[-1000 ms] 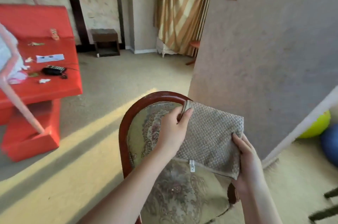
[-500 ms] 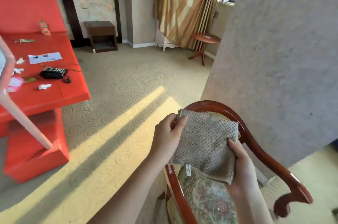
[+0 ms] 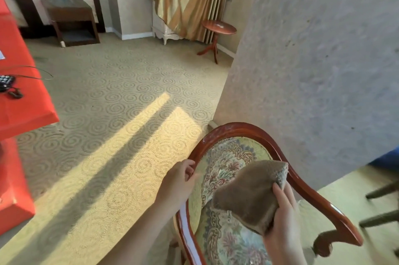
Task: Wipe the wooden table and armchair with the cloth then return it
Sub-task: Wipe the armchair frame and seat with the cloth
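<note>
The armchair (image 3: 241, 129) stands at the bottom right, with a curved red-brown wooden frame and floral upholstery. My right hand (image 3: 282, 219) grips a folded brown textured cloth (image 3: 250, 191) above the padded backrest, just inside the frame's right rail. My left hand (image 3: 180, 180) rests on the left rail of the frame, fingers curled over its edge. A small round wooden table (image 3: 219, 27) on a pedestal stands far off by the curtain.
A grey wall (image 3: 313, 59) rises right behind the armchair. A red desk (image 3: 23, 104) with a black phone (image 3: 6, 83) juts in at the left. A dark low stand (image 3: 71, 20) sits against the far wall. Patterned carpet (image 3: 121, 100) lies between. Dark chair legs (image 3: 380, 204) show at the right edge.
My left hand has let go of the cloth and taken the chair's left rail. My right hand alone now holds the cloth, lower over the backrest. The view has swung left and down.
</note>
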Available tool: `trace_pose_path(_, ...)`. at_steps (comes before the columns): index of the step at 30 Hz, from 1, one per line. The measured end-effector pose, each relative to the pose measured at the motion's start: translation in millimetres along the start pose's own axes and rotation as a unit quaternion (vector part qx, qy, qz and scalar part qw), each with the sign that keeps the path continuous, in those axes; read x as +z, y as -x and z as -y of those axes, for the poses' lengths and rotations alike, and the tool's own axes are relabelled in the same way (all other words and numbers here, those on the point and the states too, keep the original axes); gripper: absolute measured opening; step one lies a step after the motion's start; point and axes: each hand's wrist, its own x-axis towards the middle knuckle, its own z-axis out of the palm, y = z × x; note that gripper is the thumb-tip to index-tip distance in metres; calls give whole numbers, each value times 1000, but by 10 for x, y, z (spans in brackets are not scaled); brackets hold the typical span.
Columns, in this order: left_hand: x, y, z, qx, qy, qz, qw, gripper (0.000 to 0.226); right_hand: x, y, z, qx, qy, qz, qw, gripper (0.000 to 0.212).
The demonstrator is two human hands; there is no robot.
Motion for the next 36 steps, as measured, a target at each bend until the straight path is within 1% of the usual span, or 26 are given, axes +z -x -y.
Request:
trace_pose_path(2, 123, -246, 195, -19, -82, 12, 996, 64, 85, -217, -84, -61, 63, -15, 996, 34)
trace_pose_path(4, 229, -443, 365, -36, -146, 34, 988, 80, 199, -440, -204, -113, 131, -18, 985, 35)
trace_pose_path(7, 392, -684, 545, -37, -207, 55, 976, 89, 450, -770, -468, -151, 163, 16, 975, 38)
trace_pose_path(9, 488, -816, 663, -51, -215, 67, 973, 88, 715, -965, -662, -195, 189, 51, 961, 50)
trace_pose_path(11, 551, -924, 772, -45, -223, 70, 971, 84, 1017, -1152, -868, -222, 250, 96, 938, 59)
trace_pose_path(13, 620, -1008, 857, -2, -224, 35, 974, 77, 1263, -1328, -1119, -224, 331, 151, 904, 54)
trace_pose_path(14, 652, -1043, 883, 20, -229, 16, 973, 72, 1344, -1416, -1244, -232, 375, 173, 881, 52)
trace_pose_path(15, 672, -1077, 875, 35, -246, 16, 968, 68, 1394, -1494, -1358, -240, 412, 185, 859, 50)
trace_pose_path(18, 693, -1144, 890, 41, -240, 42, 969, 67, 1410, -1703, -1525, -267, 470, 191, 819, 48)
trace_pose_path(20, 667, -1157, 952, 56, -196, 49, 978, 70, 1378, -1857, -1527, -300, 495, 184, 794, 45)
trace_pose_path(21, 646, -1147, 976, 66, -187, 38, 979, 70, 1374, -1965, -1490, -311, 498, 173, 791, 44)
trace_pose_path(22, 633, -1131, 981, 75, -196, 17, 978, 69, 1381, -2096, -1427, -313, 496, 154, 795, 43)
trace_pose_path(24, 606, -1102, 942, 85, -219, 13, 972, 68, 1396, -2425, -1256, -292, 488, 101, 816, 43)
trace_pose_path(27, 602, -1096, 930, 94, -216, 16, 972, 71, 1320, -3017, -957, -232, 485, 6, 843, 42)
trace_pose_path(30, 599, -1094, 958, 102, -226, 7, 969, 68, 1144, -3527, -720, -136, 504, -83, 849, 42)
trace_pose_path(32, 613, -1080, 967, 99, -219, 2, 971, 68, 1091, -3693, -650, -88, 503, -108, 853, 41)
trace_pose_path(33, 622, -1076, 973, 97, -210, -6, 973, 68, 1098, -3718, -639, -78, 500, -113, 855, 40)
trace_pose_path(35, 629, -1059, 986, 87, -184, -9, 979, 70, 1169, -3644, -668, -87, 509, -109, 850, 39)
trace_pose_path(36, 634, -1051, 994, 82, -170, -4, 982, 71, 1221, -3541, -706, -110, 517, -93, 844, 39)
